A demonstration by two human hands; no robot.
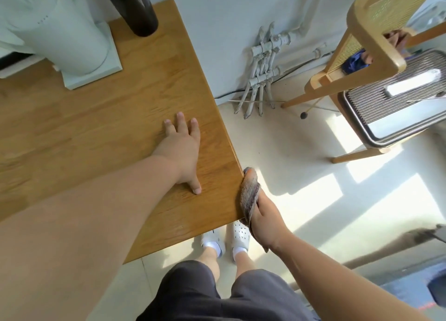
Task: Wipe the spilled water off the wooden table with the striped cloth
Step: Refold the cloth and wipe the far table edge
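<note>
At the right-hand edge of the wooden table (96, 118), I am gripping the striped cloth (249, 195) in my right hand (268, 219) and pressing it against the rim. My left hand (182, 149) is lying flat on top, fingers spread. I am seeing no water there, so I am judging the wiping nearly finished.

One table (96, 118), one cloth (249, 195), two hands (183, 149) (265, 214), one chair (376, 53)
</note>
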